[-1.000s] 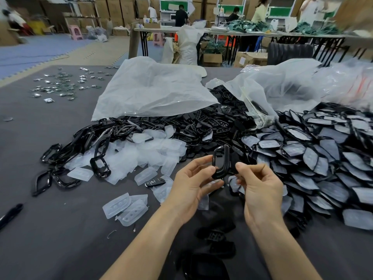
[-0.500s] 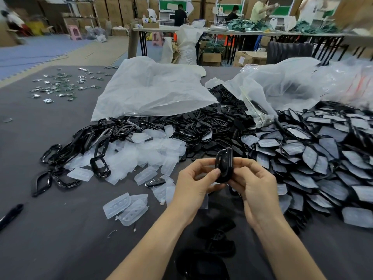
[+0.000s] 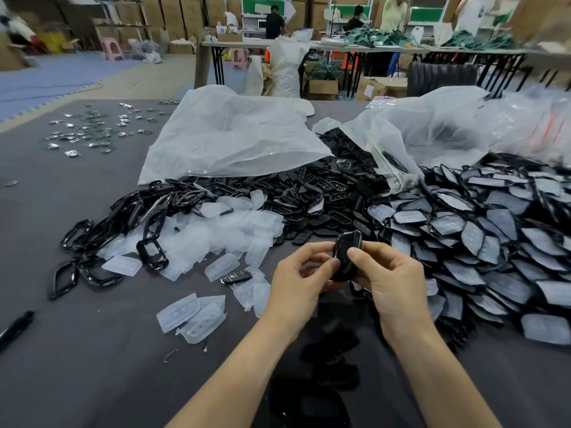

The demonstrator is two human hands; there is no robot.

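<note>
At the far left edge of the frame a black pen lies on the grey table, and small metal bits are scattered at the upper left. Further in, a heap of black frames runs into a drift of clear pads. A plastic bag is slumped behind them at upper centre.

Just right of centre, the left hand comes up from the lower edge with its fingers curled. Its thumb and fingertips pinch the left edge of a black shell. The shell stands nearly upright, lifted off the table, with its rounded top poking out above both hands. It sits right between the two hands, so fingers cover its sides and only part of its face and its top show. The right hand grips it from the other side, with the thumb pressed on the shell's face and the other fingers wrapped round behind, where I cannot see their tips. Neither hand is slack.

Below the hands, toward bottom centre, a few dark pieces lie blurred on the table. To the right, a big pile of black pieces topped with clear pads spreads to the frame's edge. A second bag lies above it at upper right.
</note>
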